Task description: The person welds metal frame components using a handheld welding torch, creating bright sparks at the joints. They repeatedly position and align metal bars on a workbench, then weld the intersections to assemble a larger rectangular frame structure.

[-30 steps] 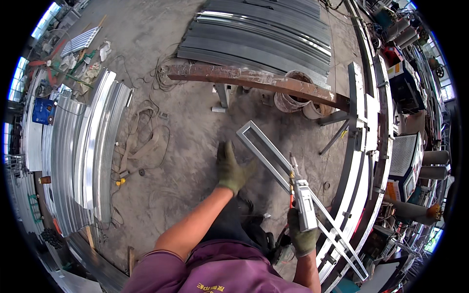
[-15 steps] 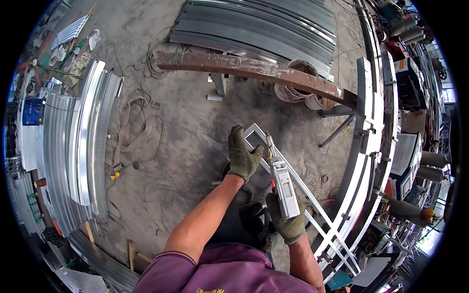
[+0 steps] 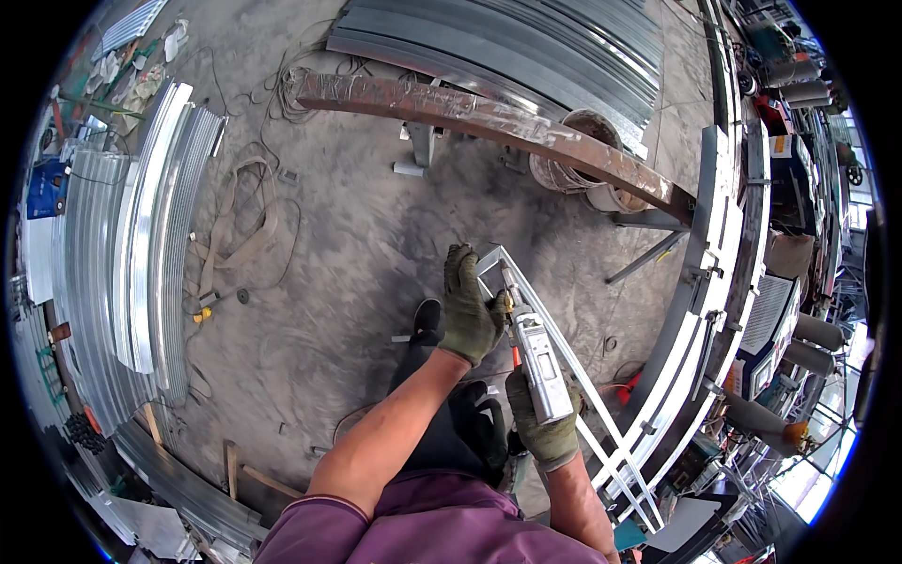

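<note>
My right hand (image 3: 547, 434), in a dark green work glove, is wrapped round a silver-grey welding gun (image 3: 539, 362) with a boxy body and slim nozzle. The nozzle points away from me, close to the far corner of a narrow silver metal frame (image 3: 571, 357). My gloved left hand (image 3: 467, 305) is at the frame's left side near that corner, fingers extended along it and thumb on the side toward the gun. The exact grip is partly hidden. The frame's long bars slant down to the right and cross near their lower ends.
A rusty brown beam (image 3: 451, 105) spans ahead, with dirty buckets (image 3: 564, 174) beneath it. Long silver rails (image 3: 681, 320) stand at the right. Stacked metal profiles lie far ahead (image 3: 507, 47) and at the left (image 3: 141, 244). A strap (image 3: 249, 246) and cables lie on the floor.
My view has shifted slightly. The left hand's thumb has come closer to the gun, and the gun's nozzle sits nearer the frame's corner. My right hand still holds the gun.
</note>
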The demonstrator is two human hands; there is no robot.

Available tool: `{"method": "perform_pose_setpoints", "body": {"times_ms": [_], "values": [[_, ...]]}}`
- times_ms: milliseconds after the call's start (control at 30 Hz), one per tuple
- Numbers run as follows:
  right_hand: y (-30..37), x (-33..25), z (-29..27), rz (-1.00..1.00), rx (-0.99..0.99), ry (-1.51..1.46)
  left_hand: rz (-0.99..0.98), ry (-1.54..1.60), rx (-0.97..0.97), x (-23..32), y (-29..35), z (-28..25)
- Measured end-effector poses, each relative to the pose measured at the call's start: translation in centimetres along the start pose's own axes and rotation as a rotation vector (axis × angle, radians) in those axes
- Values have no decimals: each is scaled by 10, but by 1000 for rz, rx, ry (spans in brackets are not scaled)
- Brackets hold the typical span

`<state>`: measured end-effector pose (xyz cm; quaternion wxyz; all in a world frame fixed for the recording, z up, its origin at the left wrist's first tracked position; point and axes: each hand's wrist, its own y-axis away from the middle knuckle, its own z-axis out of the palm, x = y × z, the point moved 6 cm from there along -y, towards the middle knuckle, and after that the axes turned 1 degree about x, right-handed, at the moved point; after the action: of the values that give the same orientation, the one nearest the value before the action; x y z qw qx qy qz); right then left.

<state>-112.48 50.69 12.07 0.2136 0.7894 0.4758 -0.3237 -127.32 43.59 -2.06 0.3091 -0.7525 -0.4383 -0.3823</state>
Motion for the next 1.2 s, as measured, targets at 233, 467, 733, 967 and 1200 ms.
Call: {"method": "perform_pose_setpoints", "body": {"times_ms": [233,467,733,967,1200], "values": [[0,6,-1,230,4,-147,-36,68,4,-3,1,1],[-6,1,3,277,11,-149,26,51,39,-1,1,2],[-13,-4,10,287,6,-96,69,49,76,-1,2,3],[-17,-10,11,246,24,-100,59,57,89,-1,1,3],[-5,0,17,247,-25,-95,54,33,95,-2,2,3]]}}
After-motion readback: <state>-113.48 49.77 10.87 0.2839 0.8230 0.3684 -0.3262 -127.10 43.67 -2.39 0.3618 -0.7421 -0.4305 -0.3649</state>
